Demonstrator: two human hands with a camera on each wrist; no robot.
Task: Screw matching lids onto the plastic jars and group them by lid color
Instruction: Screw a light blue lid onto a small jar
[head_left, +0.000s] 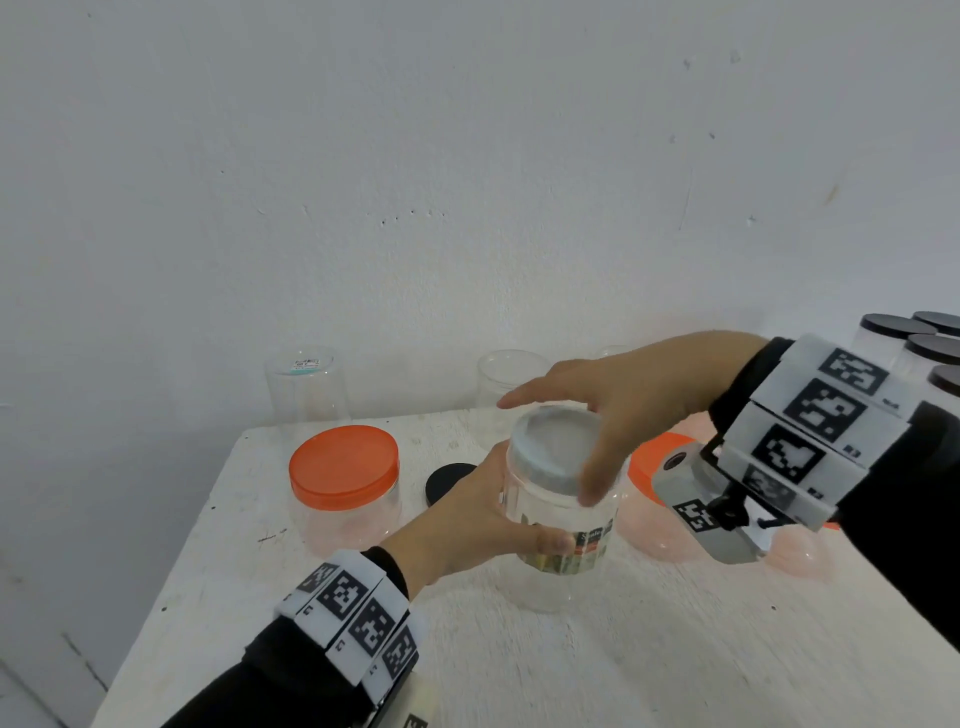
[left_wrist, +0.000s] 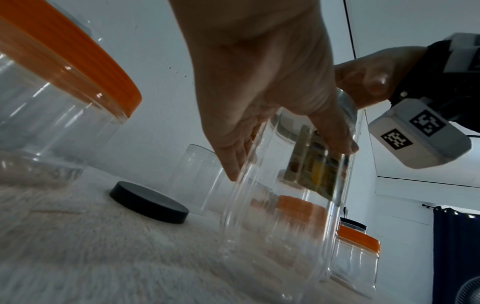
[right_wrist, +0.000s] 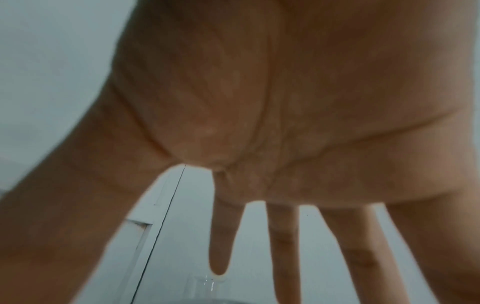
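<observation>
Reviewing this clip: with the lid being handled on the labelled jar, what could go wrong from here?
1. The right hand has spread fingers over the grey lid; it might seat crooked and cross-thread.
2. The left hand holds the labelled jar by its smooth wall; it could spin or slip.
3. The orange-lidded jar stands close and could get knocked.

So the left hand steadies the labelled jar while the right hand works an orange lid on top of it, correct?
Not quite: the lid under the right hand is grey, not orange, as the head view shows. The orange lids sit on other jars nearby. The rest holds: the left hand grips the labelled jar, and the right hand is on top of it.
</observation>
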